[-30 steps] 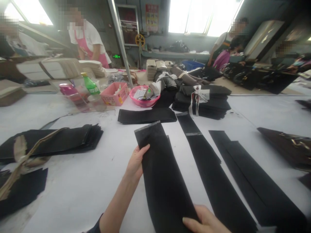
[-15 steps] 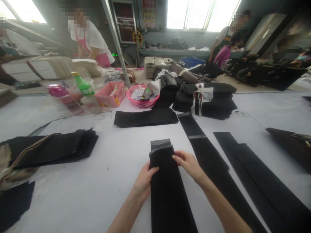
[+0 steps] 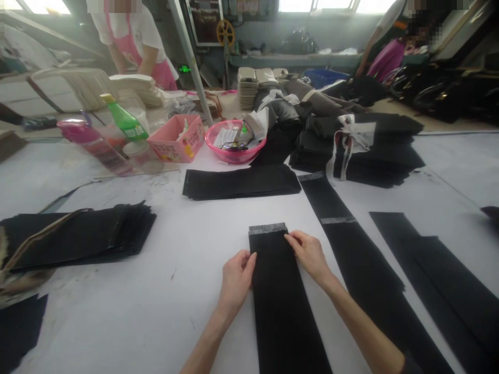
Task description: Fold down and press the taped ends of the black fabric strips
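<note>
A long black fabric strip (image 3: 283, 306) lies flat on the white table (image 3: 136, 311) in front of me, with a grey band across its far end. My left hand (image 3: 236, 278) rests on the strip's left edge near that end, fingers flat. My right hand (image 3: 310, 254) presses on its right edge, fingertips on the cloth. Neither hand grips the strip.
Two more rows of black strips (image 3: 351, 244) (image 3: 440, 280) lie to the right. Black fabric stacks (image 3: 239, 182) (image 3: 78, 236) sit ahead and left, a tied bundle (image 3: 366, 150) at back right. A pink basin (image 3: 236, 143), pink box (image 3: 177, 137) and green bottle (image 3: 125, 119) stand behind. A person in a pink apron (image 3: 134, 36) works at the back.
The strip was held up in both hands, then laid down on the table. My right hand moved from its near end up to its far end, and both hands now press it flat.
</note>
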`<move>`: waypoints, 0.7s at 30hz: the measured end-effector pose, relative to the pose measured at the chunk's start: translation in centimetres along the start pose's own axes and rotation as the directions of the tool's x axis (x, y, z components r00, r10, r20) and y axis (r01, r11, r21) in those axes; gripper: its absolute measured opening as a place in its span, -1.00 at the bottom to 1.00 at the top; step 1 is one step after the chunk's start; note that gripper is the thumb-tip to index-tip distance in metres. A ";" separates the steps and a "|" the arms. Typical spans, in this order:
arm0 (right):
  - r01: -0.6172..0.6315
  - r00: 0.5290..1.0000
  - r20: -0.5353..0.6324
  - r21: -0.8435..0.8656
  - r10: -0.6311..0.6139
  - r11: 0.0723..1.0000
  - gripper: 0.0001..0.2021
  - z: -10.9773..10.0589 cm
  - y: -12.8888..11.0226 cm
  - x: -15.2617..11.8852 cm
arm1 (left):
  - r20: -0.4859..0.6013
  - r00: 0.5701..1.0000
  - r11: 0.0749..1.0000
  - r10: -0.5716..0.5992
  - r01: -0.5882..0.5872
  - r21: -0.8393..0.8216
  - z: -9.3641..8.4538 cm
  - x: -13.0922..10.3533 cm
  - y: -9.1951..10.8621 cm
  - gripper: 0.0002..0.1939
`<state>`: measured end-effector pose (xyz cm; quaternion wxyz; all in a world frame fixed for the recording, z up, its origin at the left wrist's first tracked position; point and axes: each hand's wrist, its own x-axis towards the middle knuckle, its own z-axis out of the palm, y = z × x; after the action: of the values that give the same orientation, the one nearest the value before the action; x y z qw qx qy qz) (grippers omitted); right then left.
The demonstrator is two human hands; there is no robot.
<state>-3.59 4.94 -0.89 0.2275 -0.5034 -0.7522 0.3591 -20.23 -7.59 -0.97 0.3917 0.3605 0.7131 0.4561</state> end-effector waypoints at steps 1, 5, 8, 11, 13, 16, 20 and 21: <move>-0.004 1.000 -0.013 -0.005 0.004 1.000 -0.70 0.2 0.1 0.1 | 0.004 1.000 0.999 -0.031 0.031 -0.010 0.1 0.1 0.1 -0.61; -0.021 0.997 -0.071 -0.070 0.017 0.997 -0.73 0.6 0.5 0.2 | -0.019 0.994 0.994 -0.107 0.107 -0.012 0.5 0.4 0.3 -0.63; -0.050 0.995 -0.095 -0.101 0.040 0.994 -0.73 0.7 0.7 0.4 | -0.027 0.992 0.991 -0.121 0.122 0.052 0.5 0.8 0.2 -0.62; -0.064 0.992 -0.112 -0.116 0.051 0.991 -0.74 0.9 0.8 0.5 | -0.015 0.990 0.987 -0.142 0.143 0.078 0.4 1.1 0.1 -0.58; -0.065 0.991 -0.125 -0.121 0.050 0.990 -0.74 1.1 0.9 0.6 | -0.006 0.986 0.984 -0.167 0.167 0.064 0.4 1.2 0.2 -0.58; -0.062 0.990 -0.137 -0.141 0.042 0.988 -0.74 1.3 1.0 0.6 | 0.011 0.978 0.976 -0.208 0.207 0.064 0.5 1.3 0.3 -0.59; -0.061 0.989 -0.145 -0.160 0.037 0.985 -0.73 1.5 1.1 0.7 | 0.024 0.967 0.964 -0.252 0.249 0.090 0.6 1.6 0.3 -0.57; -0.061 0.988 -0.147 -0.161 0.037 0.985 -0.73 1.5 1.1 0.7 | 0.024 0.966 0.963 -0.256 0.252 0.093 0.6 1.6 0.3 -0.57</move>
<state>-4.27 5.35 -2.76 0.2297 -0.5636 -0.7483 0.2640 -20.36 -5.83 -1.19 0.4431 0.2912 0.7660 0.3634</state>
